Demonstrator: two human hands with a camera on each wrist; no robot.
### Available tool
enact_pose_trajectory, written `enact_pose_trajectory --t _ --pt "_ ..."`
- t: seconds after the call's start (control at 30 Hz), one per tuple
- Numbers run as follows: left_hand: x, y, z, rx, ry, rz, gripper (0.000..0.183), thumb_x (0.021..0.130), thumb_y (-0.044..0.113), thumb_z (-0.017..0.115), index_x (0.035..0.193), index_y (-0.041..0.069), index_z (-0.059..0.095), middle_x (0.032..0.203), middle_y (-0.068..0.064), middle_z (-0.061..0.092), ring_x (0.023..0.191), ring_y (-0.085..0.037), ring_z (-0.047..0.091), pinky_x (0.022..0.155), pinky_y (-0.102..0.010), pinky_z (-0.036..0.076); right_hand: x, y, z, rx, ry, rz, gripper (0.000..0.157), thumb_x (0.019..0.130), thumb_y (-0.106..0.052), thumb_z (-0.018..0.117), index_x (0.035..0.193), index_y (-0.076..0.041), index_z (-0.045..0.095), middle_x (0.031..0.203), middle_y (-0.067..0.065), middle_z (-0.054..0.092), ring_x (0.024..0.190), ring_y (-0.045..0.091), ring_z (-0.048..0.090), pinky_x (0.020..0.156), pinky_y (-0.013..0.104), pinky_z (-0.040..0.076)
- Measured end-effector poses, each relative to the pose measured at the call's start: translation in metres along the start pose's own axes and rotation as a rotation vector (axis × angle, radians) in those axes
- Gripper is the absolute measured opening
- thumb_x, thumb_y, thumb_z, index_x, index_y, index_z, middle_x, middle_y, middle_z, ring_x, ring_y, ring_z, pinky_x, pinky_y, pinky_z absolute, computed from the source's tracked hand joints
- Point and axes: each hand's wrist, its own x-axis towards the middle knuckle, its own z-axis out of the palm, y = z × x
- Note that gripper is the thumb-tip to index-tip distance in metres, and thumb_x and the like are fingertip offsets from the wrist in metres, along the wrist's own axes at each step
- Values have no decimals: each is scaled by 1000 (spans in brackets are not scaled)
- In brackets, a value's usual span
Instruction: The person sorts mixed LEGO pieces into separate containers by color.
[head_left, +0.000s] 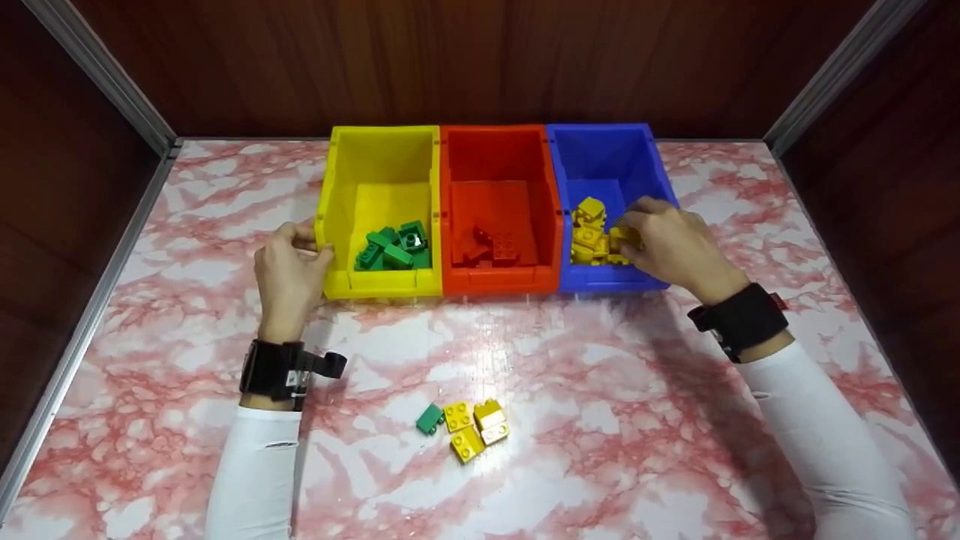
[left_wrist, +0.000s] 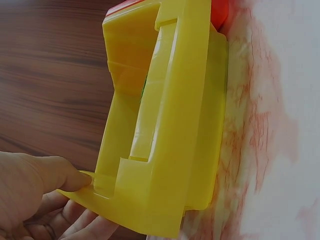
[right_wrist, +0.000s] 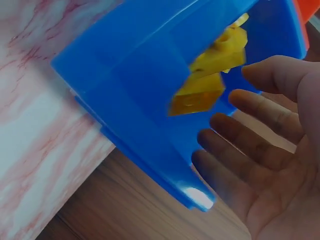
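Observation:
My left hand grips the side rim of the yellow bin. In the left wrist view the thumb lies over the bin's edge, with the other fingers beneath it. My right hand is over the right side of the blue bin. Its fingers are spread and hold nothing in the right wrist view, just beside a yellow brick in the bin. More yellow bricks are heaped there. Green bricks lie in the yellow bin.
Between those two bins stands a red bin holding red bricks. Nearer on the marbled table lie a green brick and several yellow bricks. Dark wood-patterned panels enclose the table at the back and sides.

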Motion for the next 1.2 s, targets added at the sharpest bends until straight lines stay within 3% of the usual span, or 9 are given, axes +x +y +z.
enact_pose_trajectory --t 0.2,0.33,0.47,0.6,0.73,0.83,1.0,1.2 --pt "0 1 0 -5 -3 -7 24 94 9 72 113 -6 69 110 -22 77 100 -35 75 87 -36 54 -13 -26 -5 60 136 -127 50 88 -30 82 127 -2 71 118 20 69 100 37 68 68 53 62" --pt "0 1 0 -6 2 -6 24 94 9 72 113 -5 69 110 -21 78 100 -35 75 86 -35 53 -23 -50 -6 131 143 -248 71 83 -39 86 141 -4 63 129 22 65 111 37 67 83 53 63" --pt "0 1 0 -7 -1 -6 25 94 10 72 113 -5 69 110 -21 77 99 -35 75 85 -35 53 -33 -75 -2 185 128 -384 79 82 -46 85 146 -6 60 135 20 64 116 34 67 90 49 63" --pt "0 2 -2 -8 -13 -16 25 94 11 72 114 -4 70 111 -20 77 99 -34 75 85 -34 54 -41 -101 7 235 105 -532 74 85 -53 82 139 -6 64 132 15 67 115 28 68 91 42 63" --pt "0 2 -3 -4 -24 -22 25 95 12 73 115 -3 70 112 -20 78 100 -34 75 85 -34 54 -46 -125 18 282 58 -650 57 83 -41 87 126 -8 70 125 12 71 112 25 70 90 38 64" --pt "0 2 -3 -3 -23 -24 25 95 11 72 115 -4 70 112 -20 78 100 -34 75 85 -35 55 -48 -139 27 294 6 -688 45 83 -33 88 120 -12 73 119 7 73 107 21 71 88 33 64" --pt "0 2 -2 4 -15 -20 24 95 11 72 114 -4 69 110 -21 77 100 -35 75 85 -35 54 -49 -158 42 282 -96 -740 22 93 -22 81 114 -19 78 109 -2 75 100 13 70 84 25 62" --pt "0 1 -1 2 -9 -15 24 95 10 72 114 -5 69 110 -21 77 100 -35 74 85 -34 53 -50 -171 52 257 -164 -802 15 100 -20 73 113 -23 79 108 -6 77 98 11 70 81 21 60"
